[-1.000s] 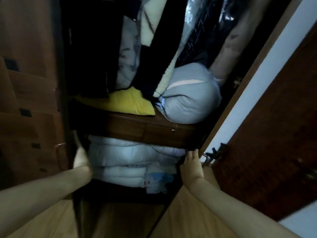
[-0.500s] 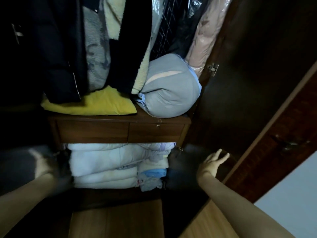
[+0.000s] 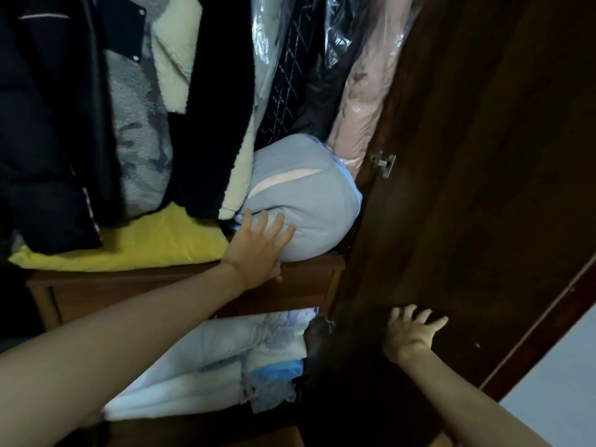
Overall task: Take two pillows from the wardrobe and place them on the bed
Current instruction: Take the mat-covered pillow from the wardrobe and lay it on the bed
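The wardrobe stands open in front of me. A plump grey-blue pillow (image 3: 306, 201) with a pale pink stripe lies on the wooden drawer unit (image 3: 306, 285), at the right under hanging clothes. A flat yellow pillow (image 3: 151, 243) lies to its left on the same unit. My left hand (image 3: 258, 246) rests, fingers spread, against the front left of the grey-blue pillow, touching it without gripping. My right hand (image 3: 411, 333) presses with spread fingers on the inside of the dark wardrobe door (image 3: 483, 188).
Dark coats, a fleece jacket and plastic-covered garments (image 3: 200, 91) hang low over both pillows. Folded white and blue bedding (image 3: 225, 366) fills the space under the drawer unit. A door hinge (image 3: 383, 163) juts out at the right. A pale wall shows at bottom right.
My left hand has gone from the left door edge up to the grey-blue pillow. My right hand has pushed the right door further open. The view has moved closer to the shelf.
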Demonstrator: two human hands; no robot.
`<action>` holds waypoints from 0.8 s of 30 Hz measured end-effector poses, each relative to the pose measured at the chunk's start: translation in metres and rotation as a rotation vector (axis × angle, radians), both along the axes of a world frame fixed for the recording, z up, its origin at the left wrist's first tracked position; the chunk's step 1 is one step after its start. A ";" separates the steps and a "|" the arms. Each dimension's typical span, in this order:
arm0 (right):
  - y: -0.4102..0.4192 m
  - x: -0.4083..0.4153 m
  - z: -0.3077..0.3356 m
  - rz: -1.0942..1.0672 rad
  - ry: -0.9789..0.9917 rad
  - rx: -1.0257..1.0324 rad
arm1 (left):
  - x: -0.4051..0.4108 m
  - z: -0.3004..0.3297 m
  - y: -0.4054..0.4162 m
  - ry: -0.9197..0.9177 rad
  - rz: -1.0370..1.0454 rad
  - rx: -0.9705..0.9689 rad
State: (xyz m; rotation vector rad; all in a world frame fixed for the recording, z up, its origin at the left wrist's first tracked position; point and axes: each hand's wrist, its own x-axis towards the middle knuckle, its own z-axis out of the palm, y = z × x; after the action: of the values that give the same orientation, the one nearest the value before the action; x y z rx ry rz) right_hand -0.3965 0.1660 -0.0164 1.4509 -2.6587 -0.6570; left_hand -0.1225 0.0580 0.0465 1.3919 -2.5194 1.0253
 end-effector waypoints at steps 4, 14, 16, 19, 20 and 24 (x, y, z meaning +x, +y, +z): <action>-0.058 -0.001 0.022 0.241 -0.264 -0.252 | -0.015 0.021 -0.061 0.020 0.082 -0.056; -0.219 0.031 0.063 0.652 -0.577 -0.752 | -0.073 0.076 -0.226 0.381 0.261 0.121; -0.244 0.034 0.054 0.635 -0.588 -0.740 | -0.073 0.063 -0.249 0.456 0.312 0.214; -0.270 0.037 0.035 0.632 -0.541 -0.743 | -0.077 0.040 -0.267 0.504 0.267 0.156; -0.275 0.038 0.028 0.632 -0.512 -0.748 | -0.080 0.034 -0.271 0.491 0.247 0.109; -0.288 0.038 0.023 0.649 -0.479 -0.699 | -0.084 0.029 -0.283 0.475 0.171 0.053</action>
State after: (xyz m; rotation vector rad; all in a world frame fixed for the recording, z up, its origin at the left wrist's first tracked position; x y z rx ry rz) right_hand -0.3583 -0.1220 0.0067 2.1693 -2.0444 0.6630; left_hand -0.2065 -0.2250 0.0756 1.6538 -2.1239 0.5599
